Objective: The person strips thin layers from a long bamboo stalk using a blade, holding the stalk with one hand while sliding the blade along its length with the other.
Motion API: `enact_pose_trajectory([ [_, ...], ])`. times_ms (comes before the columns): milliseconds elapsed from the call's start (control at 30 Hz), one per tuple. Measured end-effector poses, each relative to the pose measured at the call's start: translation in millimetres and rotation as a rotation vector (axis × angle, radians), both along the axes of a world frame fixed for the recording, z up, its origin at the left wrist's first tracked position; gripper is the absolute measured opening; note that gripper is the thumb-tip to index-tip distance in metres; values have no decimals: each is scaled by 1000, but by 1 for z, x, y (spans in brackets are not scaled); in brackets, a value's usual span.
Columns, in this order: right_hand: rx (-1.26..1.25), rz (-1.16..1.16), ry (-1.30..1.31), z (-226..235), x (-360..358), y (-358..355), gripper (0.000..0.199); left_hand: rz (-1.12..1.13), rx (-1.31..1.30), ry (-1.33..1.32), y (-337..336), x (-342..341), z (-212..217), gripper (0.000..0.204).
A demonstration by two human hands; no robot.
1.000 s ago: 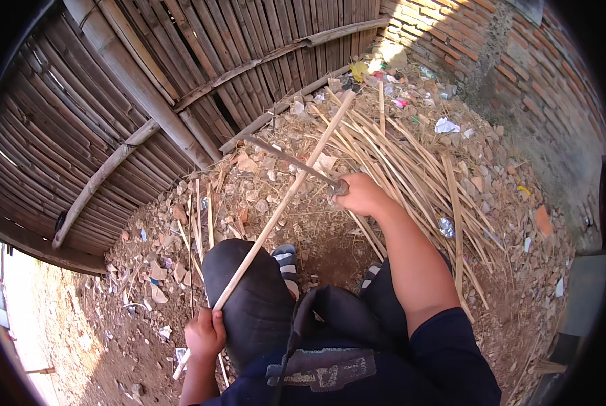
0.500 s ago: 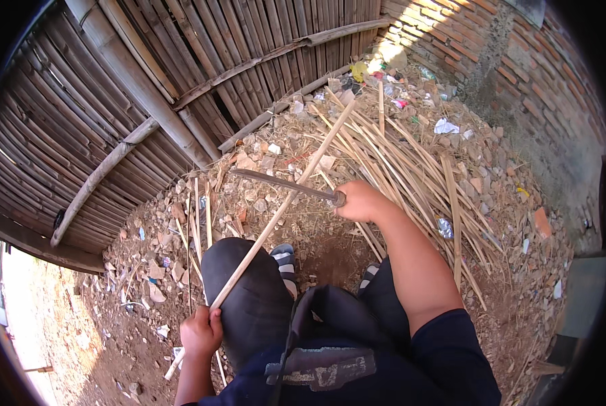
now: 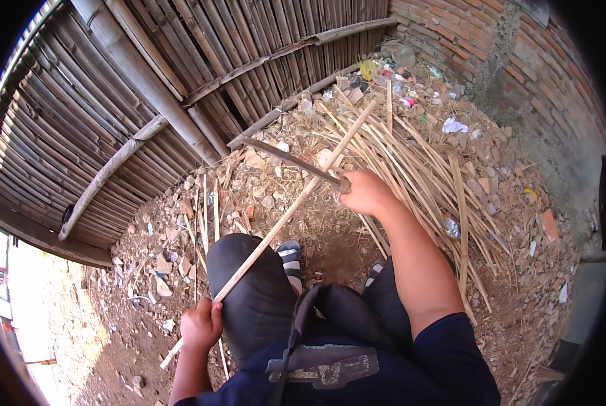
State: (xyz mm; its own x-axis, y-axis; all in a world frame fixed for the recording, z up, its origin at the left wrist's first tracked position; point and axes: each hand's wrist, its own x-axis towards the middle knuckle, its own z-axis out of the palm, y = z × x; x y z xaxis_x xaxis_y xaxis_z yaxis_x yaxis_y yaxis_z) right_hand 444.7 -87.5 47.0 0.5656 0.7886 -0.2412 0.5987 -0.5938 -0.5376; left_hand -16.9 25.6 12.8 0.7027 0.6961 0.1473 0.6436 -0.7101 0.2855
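Note:
My left hand (image 3: 201, 325), low on the left beside my knee, is closed around the near part of a long pale bamboo strip (image 3: 266, 242). The strip slants up and to the right over my left thigh, and a short end sticks out below the fist. My right hand (image 3: 369, 194) grips the handle of a machete (image 3: 289, 158), its dark blade pointing to the upper left. Blade and strip cross just left of my right hand; I cannot tell how deep the edge sits against the wood.
A heap of bamboo strips (image 3: 418, 172) lies on rubble-strewn ground at the right, and a few thin strips (image 3: 205, 213) lie left of my knee. A bamboo-slat wall (image 3: 140, 88) leans at the upper left. A brick wall (image 3: 540, 88) stands at the right.
The machete has moved a little farther up along the strip, and its tip has swung upward. The strip's far end has shifted slightly right. Both hands keep their grip.

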Motion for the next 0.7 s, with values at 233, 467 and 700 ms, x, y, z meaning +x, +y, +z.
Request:
enact_pose_trajectory([
  [233, -77, 183, 97, -22, 2, -2, 28, -1, 51, -41, 1, 2, -24, 30],
  [467, 81, 116, -4, -9, -11, -3, 25, 18, 44, 38, -2, 0, -1, 31],
  [700, 135, 32, 54, -28, 14, -3, 24, -42, 6, -104, 10, 4, -32, 26],
])
